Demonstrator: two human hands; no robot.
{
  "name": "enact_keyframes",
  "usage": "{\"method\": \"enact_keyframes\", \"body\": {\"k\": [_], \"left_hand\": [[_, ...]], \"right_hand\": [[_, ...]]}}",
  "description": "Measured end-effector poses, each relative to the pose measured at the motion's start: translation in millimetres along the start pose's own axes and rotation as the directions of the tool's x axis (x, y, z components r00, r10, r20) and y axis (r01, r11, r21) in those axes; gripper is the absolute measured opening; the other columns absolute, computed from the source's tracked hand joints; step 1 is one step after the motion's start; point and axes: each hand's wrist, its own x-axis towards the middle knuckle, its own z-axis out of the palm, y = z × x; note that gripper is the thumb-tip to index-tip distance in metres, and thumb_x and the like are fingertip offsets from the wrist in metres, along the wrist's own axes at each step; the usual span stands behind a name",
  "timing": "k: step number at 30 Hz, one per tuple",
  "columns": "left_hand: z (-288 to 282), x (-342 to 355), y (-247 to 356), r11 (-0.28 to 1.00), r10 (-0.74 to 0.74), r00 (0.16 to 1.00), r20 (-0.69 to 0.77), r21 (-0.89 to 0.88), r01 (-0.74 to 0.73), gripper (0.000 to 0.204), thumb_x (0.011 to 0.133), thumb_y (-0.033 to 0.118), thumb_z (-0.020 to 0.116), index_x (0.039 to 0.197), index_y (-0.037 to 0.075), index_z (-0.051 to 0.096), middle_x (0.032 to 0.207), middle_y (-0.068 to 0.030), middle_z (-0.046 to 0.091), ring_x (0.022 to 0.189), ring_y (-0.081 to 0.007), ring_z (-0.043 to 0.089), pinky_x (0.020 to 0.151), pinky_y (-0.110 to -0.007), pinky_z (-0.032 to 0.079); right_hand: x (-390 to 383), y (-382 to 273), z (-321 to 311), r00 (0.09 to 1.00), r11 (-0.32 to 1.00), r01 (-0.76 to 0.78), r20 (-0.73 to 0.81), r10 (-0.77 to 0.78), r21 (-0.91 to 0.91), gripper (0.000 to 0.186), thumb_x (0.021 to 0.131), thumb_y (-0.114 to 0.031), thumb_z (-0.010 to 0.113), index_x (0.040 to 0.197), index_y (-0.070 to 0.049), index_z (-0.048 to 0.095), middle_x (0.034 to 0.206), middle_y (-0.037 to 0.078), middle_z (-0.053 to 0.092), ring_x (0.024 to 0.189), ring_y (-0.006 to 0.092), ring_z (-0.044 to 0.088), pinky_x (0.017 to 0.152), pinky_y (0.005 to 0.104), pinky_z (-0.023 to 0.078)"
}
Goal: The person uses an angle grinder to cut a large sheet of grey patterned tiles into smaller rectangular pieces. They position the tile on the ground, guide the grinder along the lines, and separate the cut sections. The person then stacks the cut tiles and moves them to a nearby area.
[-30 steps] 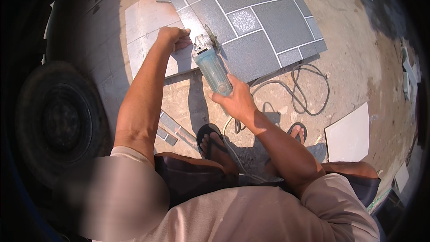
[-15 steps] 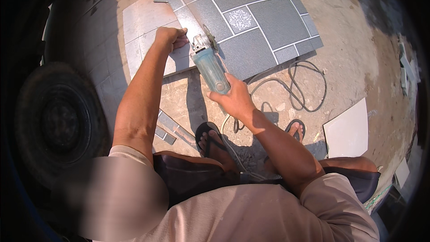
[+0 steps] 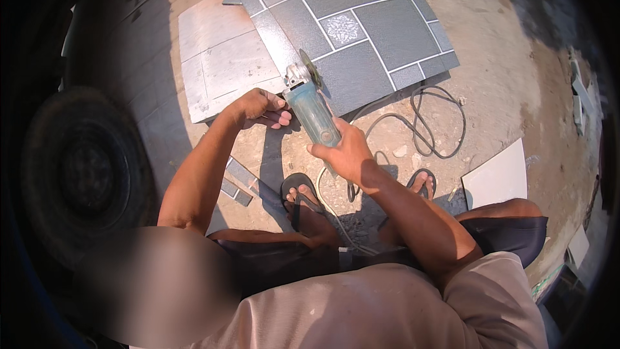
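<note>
Angle grinder (image 3: 311, 106) — right hand (image 3: 345, 152) in a closed grip around its body — left hand (image 3: 258, 106) curled on the grey tile (image 3: 226, 64).

My single view: head camera, fisheye, looking steeply down over own knees at ground (image 3: 516, 84). Faces forward and down; tiles (image 3: 361, 19) fill upper middle, near. Forearms enter from lower edge. Dark rim rings picture; straight edges bend outward. No second view.
</note>
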Motion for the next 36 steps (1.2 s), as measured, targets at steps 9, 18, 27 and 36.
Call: {"method": "enact_keyframes", "body": {"k": [9,18,27,36], "left_hand": [[31.3,19.0,-16.0,0.953,0.088,0.965,-0.247,-0.26,-0.154,0.017,0.105,0.014,0.072,0.11,-0.002,0.075,0.095,-0.0125,0.078,0.079,-0.0225,0.075,0.08,-0.039,0.067],[39.4,12.0,-7.0,0.973,0.066,0.947,-0.315,-0.192,-0.132,0.019,0.101,0.016,0.077,0.108,-0.002,0.073,0.096,-0.0136,0.077,0.081,-0.0247,0.076,0.08,-0.039,0.067],[35.8,17.4,-12.8,0.963,0.115,0.946,-0.303,-0.199,-0.18,0.023,0.102,0.016,0.077,0.108,-0.005,0.071,0.096,-0.0165,0.077,0.083,-0.0266,0.078,0.08,-0.039,0.067],[32.7,19.6,-14.4,0.971,0.121,0.954,-0.275,-0.169,-0.171,0.029,0.102,0.02,0.077,0.115,-0.005,0.07,0.1,-0.0156,0.076,0.088,-0.0259,0.077,0.085,-0.039,0.066]], "right_hand": [[-28.7,-6.7,-17.2,0.996,0.998,-0.039,0.076,0.042,-0.042,0.063,0.081,-0.033,0.083,0.126,0.007,0.066,0.11,0.03,0.075,0.106,0.0425,0.074,0.093,0.0464,0.055],[-50.3,4.0,-17.7,0.994,0.988,-0.097,0.043,0.103,-0.119,0.065,0.08,-0.035,0.084,0.124,0.009,0.066,0.114,0.034,0.074,0.112,0.0456,0.073,0.096,0.0475,0.056],[-68.3,6.7,-20.7,0.986,0.978,-0.144,0.057,0.154,-0.148,0.067,0.083,-0.037,0.086,0.128,0.009,0.064,0.111,0.03,0.074,0.106,0.0398,0.074,0.093,0.0452,0.056],[-92.2,7.5,-20.7,0.976,0.961,-0.214,0.002,0.218,-0.176,0.068,0.086,-0.036,0.086,0.137,0.004,0.063,0.12,0.029,0.074,0.114,0.0378,0.074,0.098,0.0438,0.055]]}}
